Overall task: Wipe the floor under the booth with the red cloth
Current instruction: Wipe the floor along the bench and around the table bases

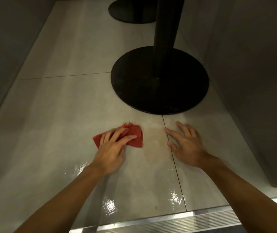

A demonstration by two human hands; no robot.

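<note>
Single view, head-worn, wide-angle. Camera sat low and close over the tiled floor (67, 101), facing forward and down along the gap between the booth walls (8, 47). Forearms entered from the bottom edge. Left hand (110, 148) and right hand (188, 147) lay mid-frame, near the lens. Round table base (151, 91) stood just beyond them, and a second base (131, 12) was cut by the top edge.

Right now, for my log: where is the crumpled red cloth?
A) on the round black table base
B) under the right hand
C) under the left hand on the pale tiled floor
C: the left hand presses the crumpled red cloth on the pale tiled floor; the right hand holds nothing.
</note>
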